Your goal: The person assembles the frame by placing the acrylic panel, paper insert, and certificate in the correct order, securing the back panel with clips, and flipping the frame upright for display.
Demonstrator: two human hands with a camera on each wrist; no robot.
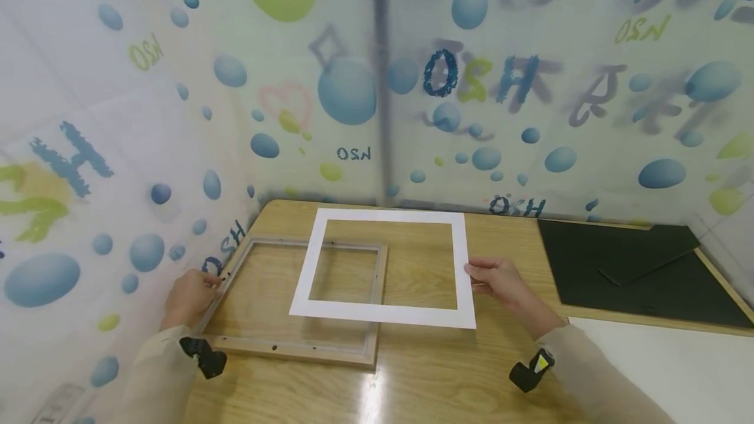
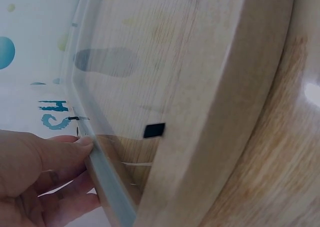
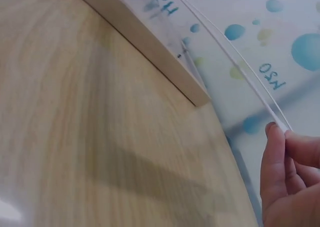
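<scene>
A light wooden picture frame (image 1: 330,353) lies on the table, its small dark tabs facing up and a clear pane inside it. My left hand (image 1: 187,296) grips its left rail; in the left wrist view the thumb (image 2: 82,143) presses on the rail with the other fingers outside it. A white picture mat (image 1: 389,313) with a rectangular opening is held above the table, overlapping the frame's right part. My right hand (image 1: 501,283) pinches the mat's right edge. Seen nearly edge-on in the right wrist view, the mat (image 3: 250,82) runs thin between thumb and fingers.
On the table's right side lies a black backing board (image 1: 577,254) with a stand flap. Nearer, a white sheet (image 1: 665,358) lies at the right. Patterned walls (image 1: 353,169) rise behind and left of the wooden table (image 1: 283,391).
</scene>
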